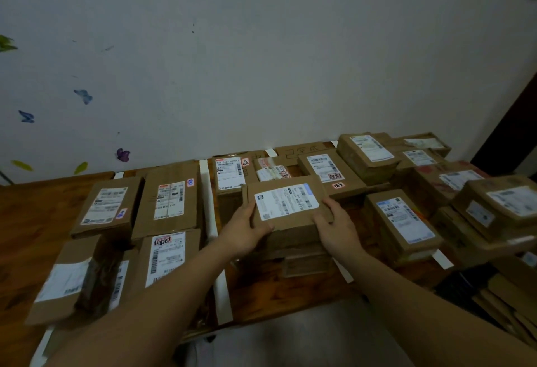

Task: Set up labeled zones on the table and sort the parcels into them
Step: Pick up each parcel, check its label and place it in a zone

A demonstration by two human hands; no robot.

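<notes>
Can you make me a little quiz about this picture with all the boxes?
1. True or false: the left hand and the right hand both hold the brown cardboard parcel with the white label.
2. The long white tape strip lies on: A) a chair, B) the brown wooden table, C) a bed.
3. Fill in: the purple butterfly sticker is on the ____.
Key: 1 true; 2 B; 3 the pale wall.
</notes>
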